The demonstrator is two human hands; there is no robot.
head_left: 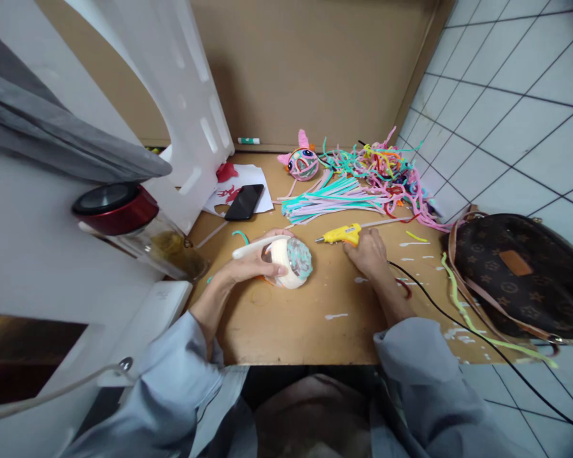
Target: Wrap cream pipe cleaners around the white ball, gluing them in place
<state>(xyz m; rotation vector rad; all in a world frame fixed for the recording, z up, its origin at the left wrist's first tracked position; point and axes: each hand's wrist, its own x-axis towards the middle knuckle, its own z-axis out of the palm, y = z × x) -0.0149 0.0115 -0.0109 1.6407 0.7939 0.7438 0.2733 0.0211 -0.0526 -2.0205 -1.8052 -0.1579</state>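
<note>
My left hand [253,264] is wrapped round a clear, rounded plastic piece [300,261] banded with cream fuzzy strips; its far side is hidden by the fingers. A pale strip [262,245] sticks out to the left above that hand. In my right hand [370,254] is a yellow hot glue gun [341,234], its nozzle pointing left toward the plastic piece but apart from it. A glue stick [386,221] runs out of the gun's back, and a black cord [424,296] trails off to the lower right.
Pipe cleaners [334,200] lie in a bundle behind, beside a tangled heap [391,162] and a pink-eared ball figure [304,163]. A phone [244,202] rests on paper. A red-lidded bottle [143,222] stands left, a brown handbag [525,273] right. Dried glue spots mark the table [286,337].
</note>
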